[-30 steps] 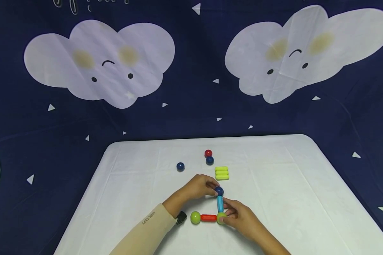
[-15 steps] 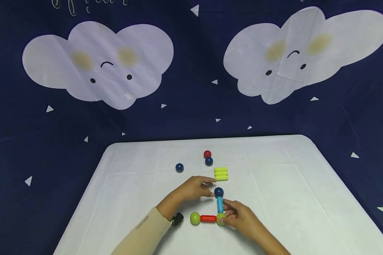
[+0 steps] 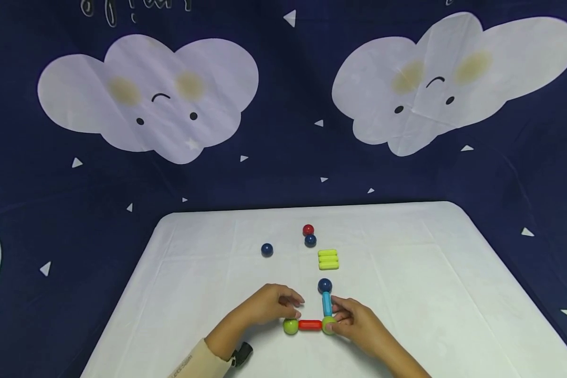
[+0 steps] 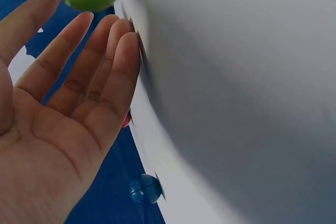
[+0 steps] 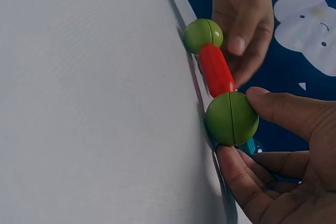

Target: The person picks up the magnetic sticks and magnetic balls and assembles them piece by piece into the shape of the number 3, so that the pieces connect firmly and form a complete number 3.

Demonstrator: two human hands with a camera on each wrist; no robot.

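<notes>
At the lower centre of the head view, an L-shaped build (image 3: 326, 324) of balls and rods lies on the white table (image 3: 430, 273), between the two hands. Its green corner ball (image 5: 232, 119) is pinched by the right hand (image 3: 356, 323), thumb to one side and fingertips to the other. The left hand (image 3: 269, 304) is relaxed and grasps nothing, its fingers bent loosely toward the right of the frame. The relation that seems to matter most is between that hand and the green end ball (image 3: 290, 327): the ball sits just below the left thumb tip in the head view, and whether they touch I cannot tell. The left hand is the nearer to this end, the right hand to the corner. From the end ball, the red rod (image 3: 310, 325) has its long axis across the frame, left to right, to the corner. There the light blue rod (image 3: 327, 304) turns off, its long axis pointing up the frame, roughly square to the red one, and it ends in a dark blue ball (image 3: 325, 285).
</notes>
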